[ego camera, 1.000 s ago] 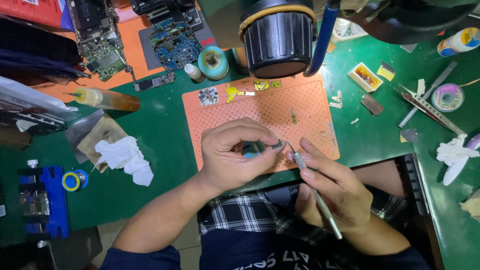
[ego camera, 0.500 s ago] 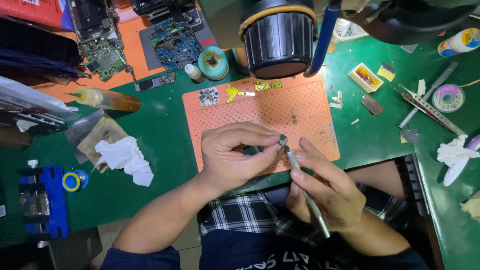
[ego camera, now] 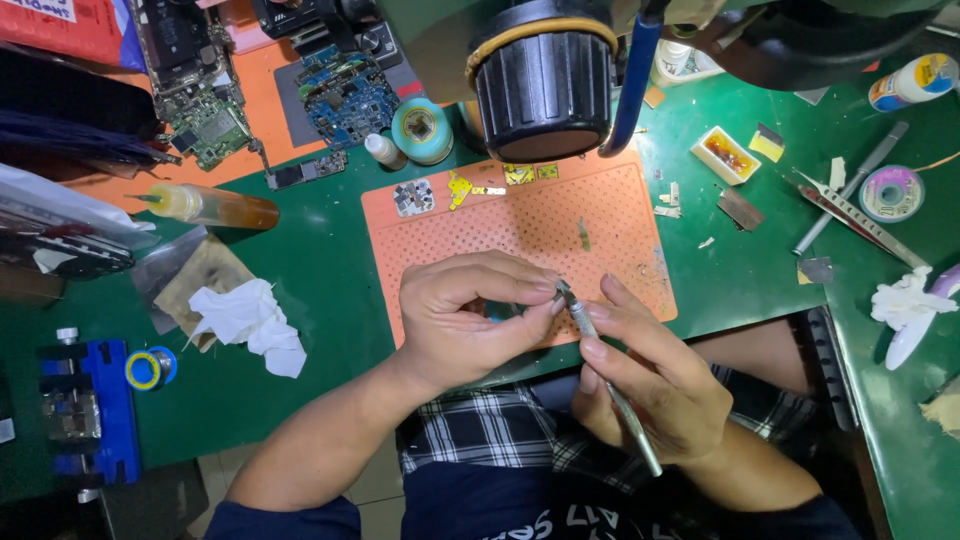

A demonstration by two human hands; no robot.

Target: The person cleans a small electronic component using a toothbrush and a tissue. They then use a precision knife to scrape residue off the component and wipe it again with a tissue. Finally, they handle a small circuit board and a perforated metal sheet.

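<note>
A slim metal tool (ego camera: 608, 375) — a long, silver-grey shaft like tweezers or a fine probe — lay slanted, its pointed tip up and to the left at the near edge of the orange perforated mat (ego camera: 520, 240), its tail low and to the right. Its tip met a small bluish part (ego camera: 500, 311), mostly hidden — too little showed to tell its shape.

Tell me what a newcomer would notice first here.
The two hands meet at the near edge of the orange mat: the left hand pinches a small part, and the right hand holds a thin metal tool to it. Above hangs a big black lens.
</note>
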